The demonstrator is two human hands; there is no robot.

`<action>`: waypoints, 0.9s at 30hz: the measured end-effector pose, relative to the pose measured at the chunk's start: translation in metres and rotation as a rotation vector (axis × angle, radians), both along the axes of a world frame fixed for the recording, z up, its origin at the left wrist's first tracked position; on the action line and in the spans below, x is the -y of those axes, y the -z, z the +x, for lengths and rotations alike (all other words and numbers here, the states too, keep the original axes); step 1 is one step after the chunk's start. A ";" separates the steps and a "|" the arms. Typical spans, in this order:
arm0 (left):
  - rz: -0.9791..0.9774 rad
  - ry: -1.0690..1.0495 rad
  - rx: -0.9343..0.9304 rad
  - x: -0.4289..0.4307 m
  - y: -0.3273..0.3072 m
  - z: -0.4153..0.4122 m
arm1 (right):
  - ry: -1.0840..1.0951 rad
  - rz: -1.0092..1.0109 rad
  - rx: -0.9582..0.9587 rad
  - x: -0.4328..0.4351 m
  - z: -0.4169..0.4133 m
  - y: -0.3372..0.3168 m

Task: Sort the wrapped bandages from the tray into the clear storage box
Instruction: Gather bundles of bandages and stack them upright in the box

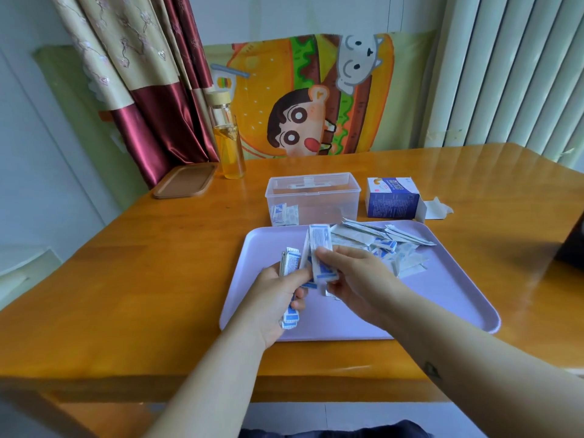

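Both hands worked above the tray's [448, 298] near-left part. The left hand [275, 298] had its fingers curled round a small stack of bandages [290, 263], with more strips showing below the palm. The right hand [357, 279] pinched a second bundle [320, 248] upright between thumb and fingers, close beside the left hand's stack, though whether the two touched could not be told. A loose heap [379, 241] lay toward the tray's far-right corner.

The box [313, 197] stood open on the desk just beyond the tray's far edge, a few bandages already standing at its left end.

The step seemed to be squaring the strips into one tidy pack. It would go best with all edges aligned and the printed faces turned one way, the thumb pressing flat so none fanned out. Then the pack should be carried over the tray's far edge and stood against those at the box's left wall, not dropped.
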State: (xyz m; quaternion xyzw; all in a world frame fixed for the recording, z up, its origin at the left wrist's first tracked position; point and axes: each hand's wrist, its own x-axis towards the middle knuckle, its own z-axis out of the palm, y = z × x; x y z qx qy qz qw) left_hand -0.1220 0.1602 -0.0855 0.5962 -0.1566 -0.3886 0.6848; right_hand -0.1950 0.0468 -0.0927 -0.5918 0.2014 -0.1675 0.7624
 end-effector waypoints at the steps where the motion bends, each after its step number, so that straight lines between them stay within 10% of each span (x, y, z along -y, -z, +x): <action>1: -0.014 0.017 -0.029 0.000 -0.001 -0.001 | 0.012 -0.015 -0.029 0.000 0.000 -0.002; 7: -0.192 -0.122 -0.502 0.001 -0.007 0.002 | 0.016 -0.125 -0.162 -0.002 -0.004 -0.015; 15: -0.232 -0.121 -0.480 0.005 -0.013 -0.008 | 0.077 -0.711 -0.197 -0.027 0.000 -0.020; 27: -0.059 0.173 -0.266 -0.003 -0.018 -0.007 | -0.391 -1.260 -0.121 -0.002 -0.009 -0.035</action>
